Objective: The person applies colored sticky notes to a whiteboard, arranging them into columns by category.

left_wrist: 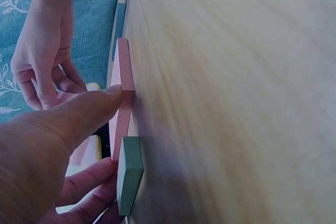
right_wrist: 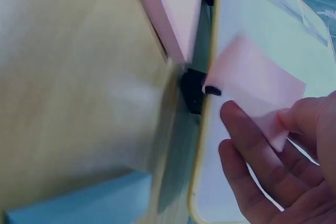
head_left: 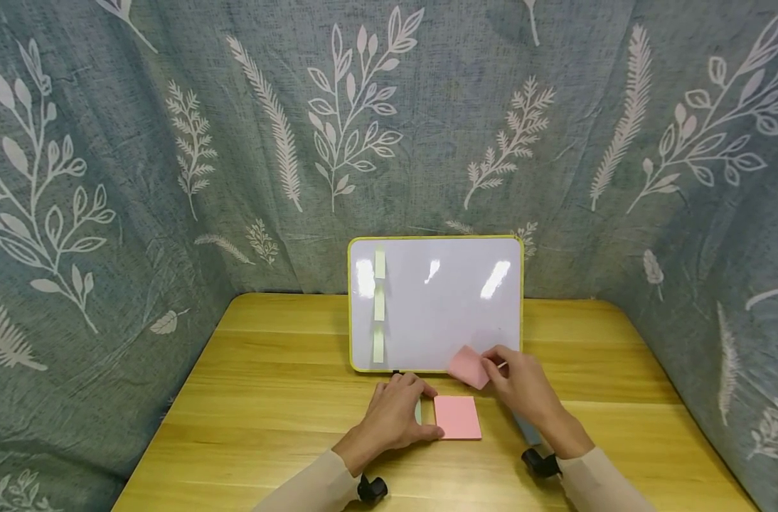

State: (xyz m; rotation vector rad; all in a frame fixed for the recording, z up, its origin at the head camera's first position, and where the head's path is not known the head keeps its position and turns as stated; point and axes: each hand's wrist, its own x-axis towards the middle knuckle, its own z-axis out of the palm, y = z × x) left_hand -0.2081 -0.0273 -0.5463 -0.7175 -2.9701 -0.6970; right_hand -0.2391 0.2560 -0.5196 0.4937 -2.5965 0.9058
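My right hand (head_left: 523, 380) pinches a single pink sticky note (head_left: 469, 367) by its corner, in front of the whiteboard's lower right part. In the right wrist view the loose note (right_wrist: 257, 80) bends between thumb and fingers. On the table lies a pink sticky note pad (head_left: 458, 418). My left hand (head_left: 398, 412) grips that pad's left side, thumb at the near edge and a finger at the far edge. Partly hidden beneath the left hand is a green sticky note pad (left_wrist: 130, 174), beside the pink one. The whiteboard (head_left: 449, 306) has a yellow frame and stands upright.
Three pale green notes (head_left: 379, 304) stick in a column on the whiteboard's left side. A blue pad (right_wrist: 84, 203) lies on the wooden table (head_left: 267, 398) below my right forearm. Black feet (right_wrist: 193, 90) support the board. A patterned curtain (head_left: 267, 142) hangs behind.
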